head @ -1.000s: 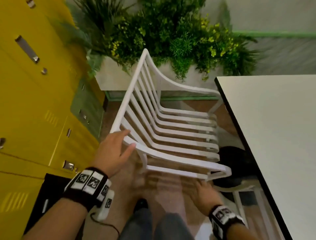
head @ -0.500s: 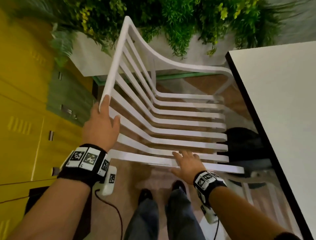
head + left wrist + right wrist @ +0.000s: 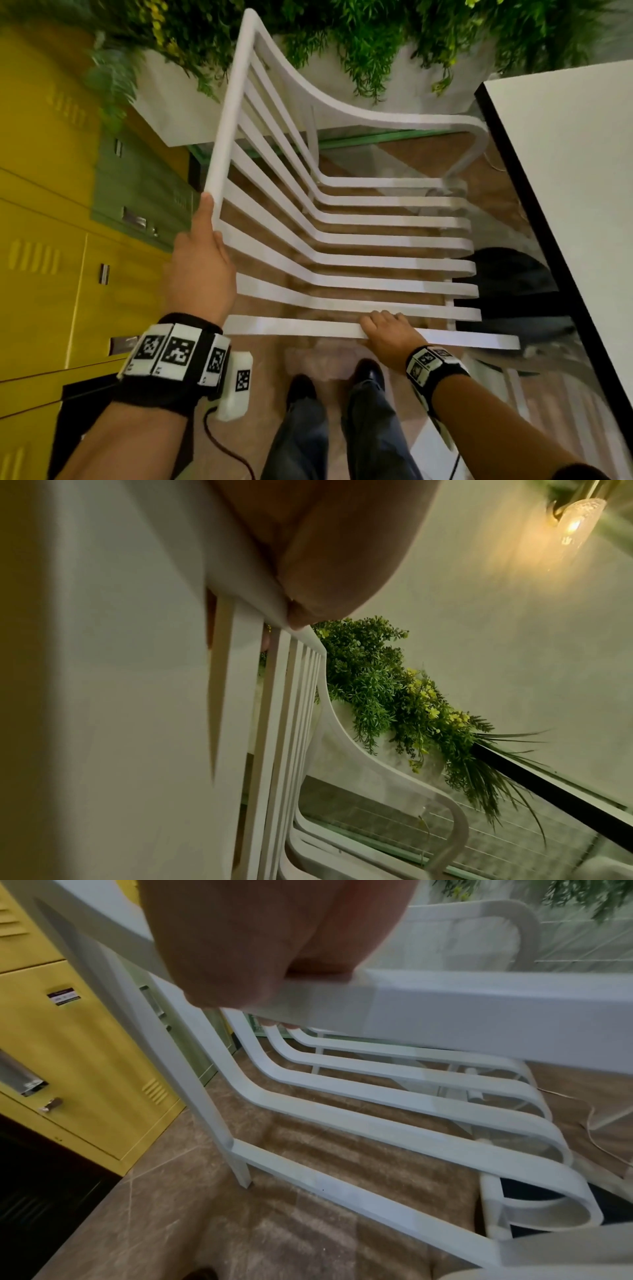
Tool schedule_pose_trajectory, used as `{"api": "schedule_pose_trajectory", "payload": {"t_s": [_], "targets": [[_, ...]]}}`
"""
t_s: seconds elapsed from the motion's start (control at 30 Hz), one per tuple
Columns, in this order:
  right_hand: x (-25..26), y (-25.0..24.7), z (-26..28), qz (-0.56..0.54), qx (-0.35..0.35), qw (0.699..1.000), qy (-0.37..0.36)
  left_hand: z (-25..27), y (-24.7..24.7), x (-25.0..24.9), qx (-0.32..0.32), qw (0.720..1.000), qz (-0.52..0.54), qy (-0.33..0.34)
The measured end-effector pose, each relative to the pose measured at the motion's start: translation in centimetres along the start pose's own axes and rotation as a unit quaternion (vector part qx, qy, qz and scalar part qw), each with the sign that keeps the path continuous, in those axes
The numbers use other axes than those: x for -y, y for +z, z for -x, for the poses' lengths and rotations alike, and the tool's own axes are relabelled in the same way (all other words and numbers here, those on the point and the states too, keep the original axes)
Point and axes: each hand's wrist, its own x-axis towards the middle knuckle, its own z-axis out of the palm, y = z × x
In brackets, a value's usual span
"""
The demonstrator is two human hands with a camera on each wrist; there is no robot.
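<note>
A white slatted chair (image 3: 342, 240) stands on the brown floor between the lockers and the table, its seat facing right. My left hand (image 3: 202, 260) grips the top rail of the backrest, thumb lying along the rail; in the left wrist view the palm presses on the chair (image 3: 274, 723) and fingertips (image 3: 265, 642) show behind the slats. My right hand (image 3: 387, 329) grips the near side bar, fingers curled over it. In the right wrist view its fingertips (image 3: 274, 1022) show under the bar of the chair (image 3: 377, 1096).
Yellow lockers (image 3: 41, 240) and a green one (image 3: 137, 192) stand close on the left. A white planter with green plants (image 3: 342, 34) lies behind the chair. A white table with a black edge (image 3: 565, 171) runs along the right, a black round object (image 3: 507, 274) beneath it.
My left hand slid from the chair's near corner up onto the top rail. My right hand rose from below the chair and took hold of the near side bar.
</note>
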Motion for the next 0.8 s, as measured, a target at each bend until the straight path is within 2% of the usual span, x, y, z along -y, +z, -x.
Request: {"api": "schedule_pose_trajectory", "payload": {"t_s": [0.27, 0.33, 0.43, 0.5, 0.63, 0.8], "targets": [[0.0, 1.3, 1.0, -0.010, 0.005, 1.000, -0.010, 3.0, -0.9, 0.7, 0.004, 1.000, -0.001, 0.000], [0.2, 1.6, 1.5, -0.010, 0.005, 1.000, -0.012, 3.7, -1.4, 1.6, 0.025, 0.999, 0.022, -0.004], [0.7, 1.1, 1.7, -0.022, 0.008, 1.000, -0.001, 2.4, -1.8, 2.7, 0.083, 0.991, 0.080, -0.060], [0.6, 0.4, 1.7, -0.034, 0.017, 0.998, 0.040, 1.2, -1.7, 2.9, 0.107, 0.986, 0.105, -0.072], [0.9, 0.6, 1.2, -0.029, 0.032, 0.984, 0.175, 1.1, -0.9, 4.0, 0.117, 0.978, 0.159, -0.064], [1.6, 1.0, 0.3, -0.012, 0.056, 0.984, 0.171, 1.8, -1.2, 5.3, 0.101, 0.982, 0.144, -0.064]]}}
